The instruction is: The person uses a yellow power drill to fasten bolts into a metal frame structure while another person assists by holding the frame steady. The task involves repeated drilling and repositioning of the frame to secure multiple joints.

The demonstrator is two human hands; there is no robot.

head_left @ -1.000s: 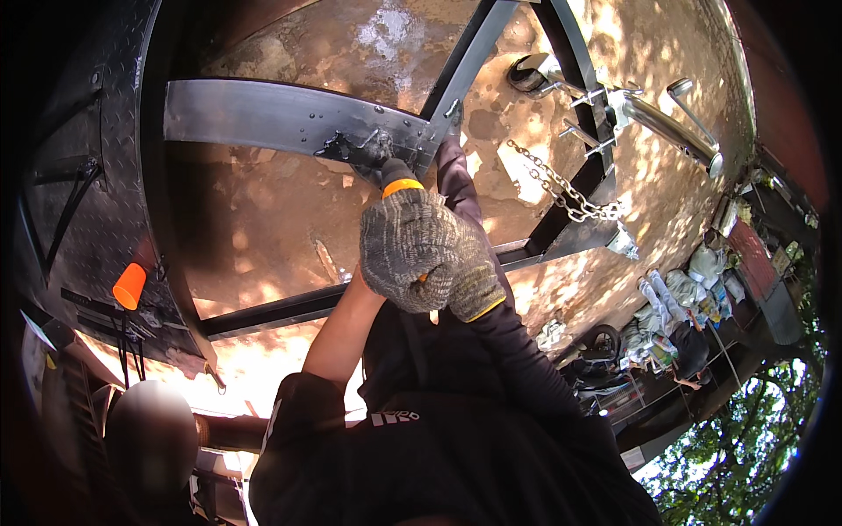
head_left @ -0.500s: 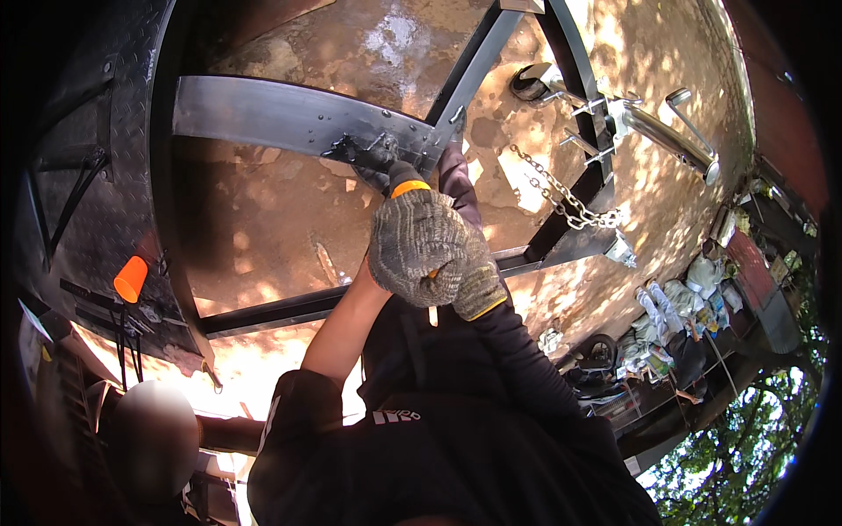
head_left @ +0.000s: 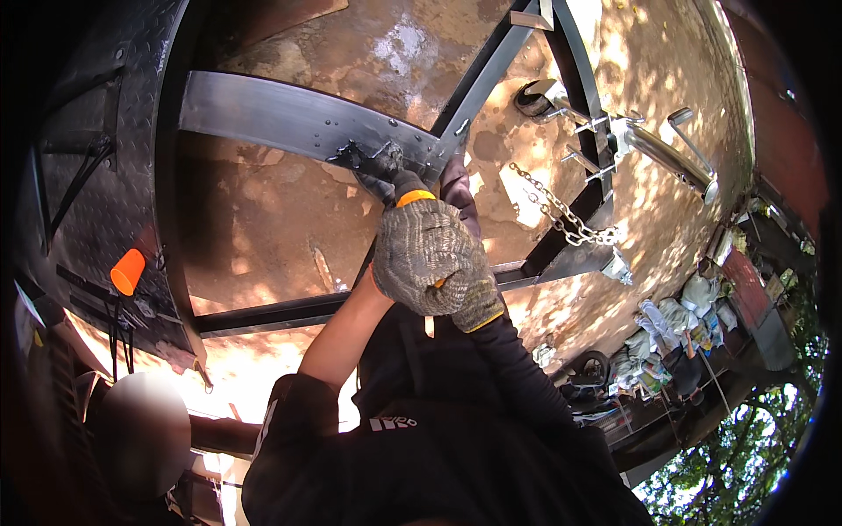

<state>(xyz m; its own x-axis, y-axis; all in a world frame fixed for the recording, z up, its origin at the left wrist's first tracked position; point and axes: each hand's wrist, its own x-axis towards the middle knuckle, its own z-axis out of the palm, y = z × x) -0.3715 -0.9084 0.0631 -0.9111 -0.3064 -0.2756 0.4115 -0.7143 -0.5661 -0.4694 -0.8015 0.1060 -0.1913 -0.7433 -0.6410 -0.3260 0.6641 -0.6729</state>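
Both my gloved hands come together around a dark hand tool point(head_left: 409, 182) with an orange band; its exact kind is hard to make out. My left hand point(head_left: 395, 254), below a bare forearm, and my right hand point(head_left: 467, 285), from a black sleeve, overlap with fingers closed, so the grip is partly hidden. The tool's dark head meets the lower edge of a grey steel plate point(head_left: 254, 110), near a rough blackened patch point(head_left: 349, 156) and several small bumps. That plate runs into the corner of an angled dark metal frame point(head_left: 478, 79).
A chain point(head_left: 561, 219) and a shiny tubular jack point(head_left: 671, 158) hang at the frame's right. To the left stands a dark tread-plate panel point(head_left: 123, 202) with an orange cup point(head_left: 128, 272). Another person point(head_left: 140, 438) is at the lower left. Bags point(head_left: 667, 324) lie piled at the right.
The whole view has shifted slightly. My hands stay closed around the tool, whose head remains at the same part of the plate.
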